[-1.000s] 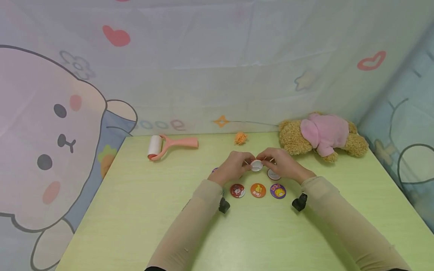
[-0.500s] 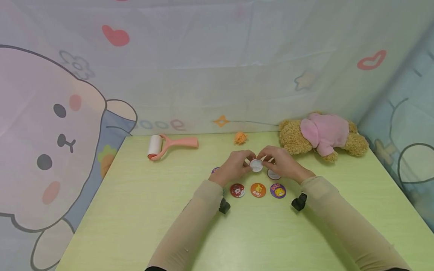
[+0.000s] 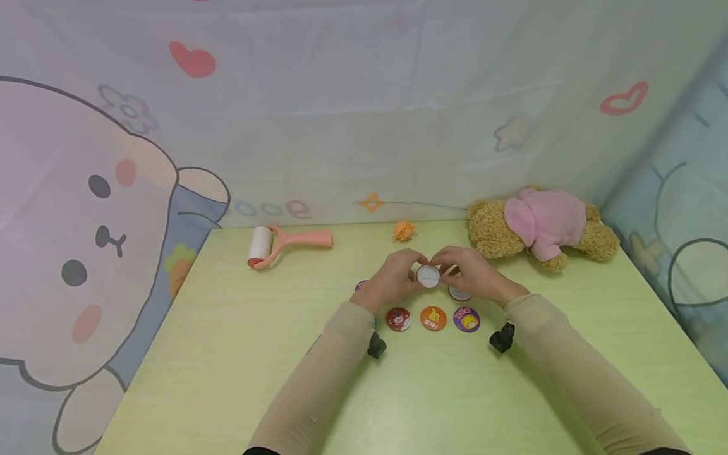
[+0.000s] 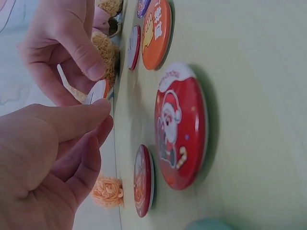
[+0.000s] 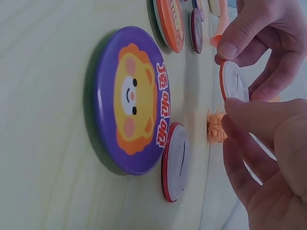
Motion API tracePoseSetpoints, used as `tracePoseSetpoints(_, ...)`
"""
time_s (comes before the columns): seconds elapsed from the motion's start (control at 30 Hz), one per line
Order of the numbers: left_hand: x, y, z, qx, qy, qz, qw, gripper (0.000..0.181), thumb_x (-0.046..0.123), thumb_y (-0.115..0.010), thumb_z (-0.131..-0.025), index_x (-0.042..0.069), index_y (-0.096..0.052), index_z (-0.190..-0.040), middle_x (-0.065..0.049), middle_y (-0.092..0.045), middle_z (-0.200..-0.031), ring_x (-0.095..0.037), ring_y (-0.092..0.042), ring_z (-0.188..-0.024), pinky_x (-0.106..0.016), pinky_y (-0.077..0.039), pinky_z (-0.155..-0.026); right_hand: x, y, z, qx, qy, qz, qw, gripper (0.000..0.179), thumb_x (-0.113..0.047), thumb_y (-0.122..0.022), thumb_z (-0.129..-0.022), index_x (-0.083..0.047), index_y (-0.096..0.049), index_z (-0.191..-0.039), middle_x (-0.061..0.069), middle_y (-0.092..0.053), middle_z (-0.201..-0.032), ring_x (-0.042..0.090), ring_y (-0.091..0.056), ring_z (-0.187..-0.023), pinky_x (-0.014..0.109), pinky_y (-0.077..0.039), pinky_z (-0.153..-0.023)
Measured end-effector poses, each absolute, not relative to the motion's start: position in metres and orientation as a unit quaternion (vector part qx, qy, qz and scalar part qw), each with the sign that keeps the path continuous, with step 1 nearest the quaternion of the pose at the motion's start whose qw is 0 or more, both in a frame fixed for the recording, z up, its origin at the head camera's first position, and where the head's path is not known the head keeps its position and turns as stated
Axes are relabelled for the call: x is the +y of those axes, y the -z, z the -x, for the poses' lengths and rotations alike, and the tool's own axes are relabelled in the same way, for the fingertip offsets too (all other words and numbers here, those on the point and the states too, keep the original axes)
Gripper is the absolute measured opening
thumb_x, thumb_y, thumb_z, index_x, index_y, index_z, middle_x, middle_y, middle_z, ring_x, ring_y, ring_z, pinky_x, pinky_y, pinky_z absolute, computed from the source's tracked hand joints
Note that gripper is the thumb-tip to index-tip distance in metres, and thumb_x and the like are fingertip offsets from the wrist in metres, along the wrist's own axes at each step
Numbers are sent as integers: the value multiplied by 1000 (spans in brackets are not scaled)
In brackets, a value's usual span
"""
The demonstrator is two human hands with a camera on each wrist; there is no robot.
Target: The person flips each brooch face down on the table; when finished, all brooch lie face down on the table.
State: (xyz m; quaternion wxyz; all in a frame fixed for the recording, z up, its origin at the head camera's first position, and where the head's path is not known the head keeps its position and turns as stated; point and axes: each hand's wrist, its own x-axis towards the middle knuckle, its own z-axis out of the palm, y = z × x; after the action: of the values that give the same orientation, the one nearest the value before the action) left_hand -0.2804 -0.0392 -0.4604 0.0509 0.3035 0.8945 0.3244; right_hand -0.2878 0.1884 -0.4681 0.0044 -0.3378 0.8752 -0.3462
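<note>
Between both hands, a round pin badge (image 3: 428,276) is held by its edges, its white back facing up toward the head camera. My left hand (image 3: 392,278) pinches its left edge with thumb and fingers. On the opposite edge, my right hand (image 3: 474,273) pinches it too. An orange rim shows on the held badge (image 5: 233,81) in the right wrist view. Beneath the right hand lies a face-down badge (image 3: 459,293) with a red rim. Nearer the person are a red Santa badge (image 3: 398,319), an orange thumbs-up badge (image 3: 433,319) and a purple lion badge (image 3: 466,320).
Partly behind the left hand is a purple badge (image 3: 361,285); another red badge (image 4: 144,181) shows in the left wrist view. At the back stand a pink-handled lint roller (image 3: 290,243), an orange tuft (image 3: 404,231) and a teddy bear (image 3: 543,227), beside a printed curtain (image 3: 352,126).
The held badge has tilted so its white back shows more fully to the head camera, and it has shifted very slightly left. Both hands stay in nearly the same place.
</note>
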Motion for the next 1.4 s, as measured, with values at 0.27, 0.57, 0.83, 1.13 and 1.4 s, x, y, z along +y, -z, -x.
tracePoseSetpoints(0.27, -38, 459, 281, 894, -327, -299, 70, 37, 9, -80, -94, 0, -67, -128, -14, -68, -128, -16, -74, -92, -15, -55, -76, 190, 470, 287, 873, 354, 334, 25, 40, -5, -84, -89, -3, -71, -127, 12, -70, -127, 26, -72, -103, 43, -62, -88)
tracePoseSetpoints(0.57, -37, 457, 282, 903, -302, -298, 66, 35, 13, -82, -93, 1, -70, -124, -10, -73, -122, -15, -73, -93, -18, -55, -78, 190, 472, 286, 872, 350, 341, 18, 40, -5, -85, -88, -3, -72, -125, 11, -71, -124, 26, -72, -103, 39, -63, -86)
tracePoseSetpoints(0.83, -38, 459, 283, 912, -269, -308, 44, 35, 21, -83, -93, 4, -73, -122, -8, -75, -122, -25, -68, -117, -33, -54, -100, 190, 473, 286, 877, 337, 342, 6, 39, -9, -87, -87, -4, -73, -123, 10, -74, -117, 26, -73, -100, 40, -63, -84)
tracePoseSetpoints(1.13, -39, 462, 284, 914, -262, -305, 54, 34, 24, -83, -93, 6, -74, -121, -6, -76, -121, -23, -68, -120, -33, -52, -104, 192, 479, 288, 884, 323, 338, 5, 39, -14, -88, -87, -7, -76, -122, 8, -76, -118, 26, -71, -104, 47, -61, -87)
tracePoseSetpoints(1.4, -40, 463, 281, 920, -250, -297, 60, 36, 21, -85, -91, 8, -74, -123, -2, -76, -120, -22, -66, -118, -34, -51, -104, 189, 478, 285, 883, 320, 342, 15, 37, -12, -86, -88, -6, -75, -124, 9, -75, -120, 30, -71, -108, 50, -59, -89)
